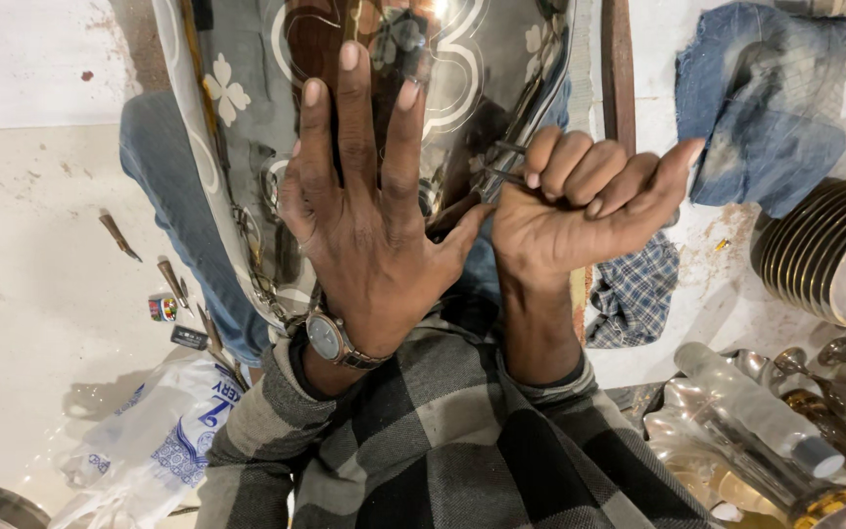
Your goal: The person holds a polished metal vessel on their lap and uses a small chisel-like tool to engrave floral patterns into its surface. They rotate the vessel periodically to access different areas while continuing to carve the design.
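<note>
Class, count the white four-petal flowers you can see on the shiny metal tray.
2: one flower at the tray's left, one top right. The left hand may hide more.

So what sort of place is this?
Likely a metal engraver's floor workshop: the left hand steadies a polished floral tray, the right hand grips a thin tool, and stacked plates wait nearby.

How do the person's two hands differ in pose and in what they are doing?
The left hand lies flat, fingers spread, on the engraved metal tray; the right hand is curled into a fist gripping a thin tool. The left wrist bears a watch; the right is bare. Both wear checked sleeves.
</note>
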`<state>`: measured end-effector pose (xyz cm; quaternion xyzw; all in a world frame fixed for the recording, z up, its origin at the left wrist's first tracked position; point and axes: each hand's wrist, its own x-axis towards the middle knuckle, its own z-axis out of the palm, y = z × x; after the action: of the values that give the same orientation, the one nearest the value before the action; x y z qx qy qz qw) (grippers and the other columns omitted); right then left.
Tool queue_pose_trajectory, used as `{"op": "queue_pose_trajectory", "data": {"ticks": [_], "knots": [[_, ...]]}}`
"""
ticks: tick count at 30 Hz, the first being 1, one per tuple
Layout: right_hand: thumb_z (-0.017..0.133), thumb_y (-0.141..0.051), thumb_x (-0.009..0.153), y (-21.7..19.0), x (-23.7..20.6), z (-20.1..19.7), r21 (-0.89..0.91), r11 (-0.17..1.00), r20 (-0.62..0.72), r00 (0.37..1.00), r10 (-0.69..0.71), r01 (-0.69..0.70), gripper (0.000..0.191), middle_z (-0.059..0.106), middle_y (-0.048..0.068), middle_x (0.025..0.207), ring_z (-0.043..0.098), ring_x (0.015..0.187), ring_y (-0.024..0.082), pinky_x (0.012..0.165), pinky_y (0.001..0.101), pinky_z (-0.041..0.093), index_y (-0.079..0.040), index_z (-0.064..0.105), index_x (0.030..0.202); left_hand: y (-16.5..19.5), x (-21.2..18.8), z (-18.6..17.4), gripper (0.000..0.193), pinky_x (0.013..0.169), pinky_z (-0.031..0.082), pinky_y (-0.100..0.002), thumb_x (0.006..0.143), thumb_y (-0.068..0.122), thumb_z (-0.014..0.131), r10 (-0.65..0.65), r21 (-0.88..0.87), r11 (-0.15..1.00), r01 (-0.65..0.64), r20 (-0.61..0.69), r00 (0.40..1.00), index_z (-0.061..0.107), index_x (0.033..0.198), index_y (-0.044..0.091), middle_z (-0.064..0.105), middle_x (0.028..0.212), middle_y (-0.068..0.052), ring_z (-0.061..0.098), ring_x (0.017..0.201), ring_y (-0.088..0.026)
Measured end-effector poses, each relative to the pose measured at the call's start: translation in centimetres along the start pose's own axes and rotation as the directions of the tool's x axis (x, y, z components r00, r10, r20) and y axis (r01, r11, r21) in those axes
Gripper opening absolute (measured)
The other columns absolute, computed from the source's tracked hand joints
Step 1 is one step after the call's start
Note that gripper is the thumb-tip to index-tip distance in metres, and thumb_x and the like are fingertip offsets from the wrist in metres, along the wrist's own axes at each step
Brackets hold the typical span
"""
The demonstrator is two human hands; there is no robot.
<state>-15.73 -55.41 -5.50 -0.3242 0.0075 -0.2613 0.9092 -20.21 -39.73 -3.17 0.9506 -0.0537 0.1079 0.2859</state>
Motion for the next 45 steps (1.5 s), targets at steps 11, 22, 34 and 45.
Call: {"op": "queue_pose_trajectory", "data": {"ticks": [11,22,34,45], "knots": [[0.041,-0.035,0.114,0.2,0.2,1.4,-0.057,0.997,-0.054,0.997,-0.058,0.055,0.055,0.018,0.000,0.048,0.011,0.040,0.011,0.037,0.0289,0.018,-0.017,0.021,0.065,0.2,0.1,0.0,0.117,0.119,0.026,-0.042,0.079,0.056,0.085,-0.022,-0.010,1.000,0.021,-0.035,0.999,0.010,0.165,0.027,0.012,0.172,-0.003,0.015,0.161,-0.021],[0.042,-0.032,0.112,-0.1,0.5,3.3,-0.144,0.984,-0.089,0.989,-0.121,0.108,0.053,0.017,0.000,0.053,0.012,0.041,0.011,0.037,0.0297,0.019,-0.017,0.021,0.066,0.7,0.4,-0.1,0.114,0.118,0.029,-0.039,0.082,0.054,0.084,-0.047,-0.008,0.999,0.047,-0.055,0.997,0.010,0.165,0.029,0.011,0.172,-0.001,0.015,0.161,-0.019],[0.035,-0.038,0.115,0.4,0.2,1.9,-0.130,0.984,0.016,0.993,-0.117,0.118,0.054,0.017,0.000,0.049,0.011,0.039,0.011,0.037,0.0288,0.020,-0.017,0.025,0.066,0.5,0.4,-0.3,0.116,0.116,0.031,-0.040,0.082,0.050,0.086,-0.042,-0.040,0.998,0.040,-0.039,0.998,0.008,0.166,0.030,0.010,0.173,0.000,0.014,0.161,-0.018],[0.041,-0.067,0.101,0.0,3.7,-0.8,0.023,0.996,0.844,0.532,-0.064,0.083,0.073,0.049,0.002,0.044,0.048,0.033,0.015,0.062,0.0436,0.061,-0.015,0.048,0.050,-0.6,0.2,0.2,0.112,0.121,0.028,-0.043,0.084,0.046,0.085,-0.005,-0.006,1.000,0.004,-0.014,1.000,0.011,0.166,0.030,0.011,0.173,-0.001,0.013,0.161,-0.020]]}}
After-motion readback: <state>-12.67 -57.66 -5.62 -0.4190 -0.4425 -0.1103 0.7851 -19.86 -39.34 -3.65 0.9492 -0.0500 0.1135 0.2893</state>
